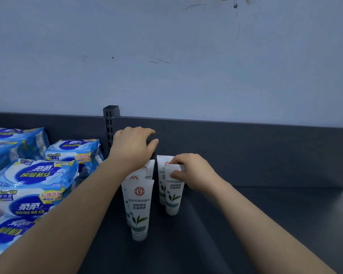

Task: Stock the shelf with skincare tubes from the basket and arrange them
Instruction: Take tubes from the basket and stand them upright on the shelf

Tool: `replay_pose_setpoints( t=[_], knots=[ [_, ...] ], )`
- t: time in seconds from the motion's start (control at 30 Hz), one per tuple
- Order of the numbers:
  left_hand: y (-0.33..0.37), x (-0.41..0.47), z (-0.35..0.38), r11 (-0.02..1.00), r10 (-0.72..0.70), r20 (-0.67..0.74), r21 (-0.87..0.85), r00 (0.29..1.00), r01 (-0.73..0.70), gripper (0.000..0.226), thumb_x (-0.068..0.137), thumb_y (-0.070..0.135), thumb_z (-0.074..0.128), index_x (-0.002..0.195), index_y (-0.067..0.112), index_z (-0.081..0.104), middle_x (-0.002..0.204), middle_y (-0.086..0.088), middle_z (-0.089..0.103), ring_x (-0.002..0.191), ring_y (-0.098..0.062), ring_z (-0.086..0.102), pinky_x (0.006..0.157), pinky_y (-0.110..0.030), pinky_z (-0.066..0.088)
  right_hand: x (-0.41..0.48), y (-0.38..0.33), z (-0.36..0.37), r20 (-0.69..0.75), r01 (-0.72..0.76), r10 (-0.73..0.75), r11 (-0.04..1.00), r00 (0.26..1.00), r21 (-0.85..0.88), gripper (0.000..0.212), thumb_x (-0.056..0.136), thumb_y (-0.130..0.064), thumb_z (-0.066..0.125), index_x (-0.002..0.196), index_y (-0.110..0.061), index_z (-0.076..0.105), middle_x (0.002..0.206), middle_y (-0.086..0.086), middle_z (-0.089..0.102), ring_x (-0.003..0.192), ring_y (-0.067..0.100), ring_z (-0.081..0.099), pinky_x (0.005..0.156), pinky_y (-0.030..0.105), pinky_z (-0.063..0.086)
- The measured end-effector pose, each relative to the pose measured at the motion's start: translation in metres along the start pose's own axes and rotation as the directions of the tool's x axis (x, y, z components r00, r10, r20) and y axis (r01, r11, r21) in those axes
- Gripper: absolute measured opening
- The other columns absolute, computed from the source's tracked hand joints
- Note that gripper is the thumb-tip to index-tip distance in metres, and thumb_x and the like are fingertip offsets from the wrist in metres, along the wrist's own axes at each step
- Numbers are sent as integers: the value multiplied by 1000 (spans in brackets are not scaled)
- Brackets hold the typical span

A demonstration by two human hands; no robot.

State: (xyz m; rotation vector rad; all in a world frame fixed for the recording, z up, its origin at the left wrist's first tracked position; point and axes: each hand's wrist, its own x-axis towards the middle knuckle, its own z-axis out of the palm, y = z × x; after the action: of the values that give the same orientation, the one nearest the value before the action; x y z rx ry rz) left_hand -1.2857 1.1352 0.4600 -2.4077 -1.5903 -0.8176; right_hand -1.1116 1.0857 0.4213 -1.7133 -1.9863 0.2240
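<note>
Fingers of right hand pinching front tube top, left hand over rear tubes, grip unclear

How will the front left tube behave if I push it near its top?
The front left tube stands tall on a narrow cap, so it would probably tip rather than slide, likely into the tube behind it. Its flat crimped top suggests a soft body that probably gives when squeezed.

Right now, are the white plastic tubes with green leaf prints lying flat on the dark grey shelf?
No, the tubes stand upright on their caps on the shelf.
</note>
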Motion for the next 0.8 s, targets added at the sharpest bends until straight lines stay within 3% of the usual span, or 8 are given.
replay_pose_setpoints(
  t=[0.2, 0.4, 0.6, 0.7, 0.8],
  knots=[
    [0, -12, -2, 999, -38, -20, 26, 999, 39, 40, 96, 42, 40, 131, 29, 52, 122, 3, 62, 119, -24, 50, 103, -41, 30, 4, 2, 3, -14, 86, -88, 990, 996, -108, 27, 90, -23, 59, 116, -24, 63, 116, -5, 62, 114, 18, 46, 97, 36, 41],
    [2, -19, -5, 996, -63, -30, 54, 998, 64, 45, 95, 44, 40, 137, 29, 46, 129, 3, 58, 123, -25, 47, 105, -43, 29, -1, 7, -3, -135, 133, -152, 981, 979, -143, 38, 88, -33, 62, 125, -29, 56, 130, -11, 54, 125, 16, 37, 107, 34, 29],
    [15, -44, -19, 990, -78, -64, 112, 995, 84, 46, 94, 46, 41, 137, 27, 45, 127, 2, 60, 121, -26, 49, 103, -43, 30, -23, 9, -17, -251, 203, -250, 959, 935, -197, 38, 90, -32, 58, 128, -24, 56, 130, -9, 57, 127, 15, 44, 109, 36, 29],
    [25, -65, -31, 985, -105, -84, 129, 991, 115, 46, 94, 46, 42, 136, 27, 46, 124, 1, 61, 119, -27, 50, 102, -42, 31, -36, 8, -23, -272, 248, -293, 950, 917, -188, 37, 90, -30, 57, 126, -20, 58, 119, -8, 62, 116, 14, 52, 106, 39, 36],
    [33, -91, -41, 976, -142, -117, 150, 983, 158, 46, 92, 46, 45, 134, 26, 49, 121, 0, 63, 117, -28, 51, 100, -41, 32, -52, 3, -24, -270, 279, -311, 948, 911, -151, 39, 92, -30, 56, 130, -21, 55, 125, -6, 60, 125, 16, 47, 112, 39, 28]
  ],
)
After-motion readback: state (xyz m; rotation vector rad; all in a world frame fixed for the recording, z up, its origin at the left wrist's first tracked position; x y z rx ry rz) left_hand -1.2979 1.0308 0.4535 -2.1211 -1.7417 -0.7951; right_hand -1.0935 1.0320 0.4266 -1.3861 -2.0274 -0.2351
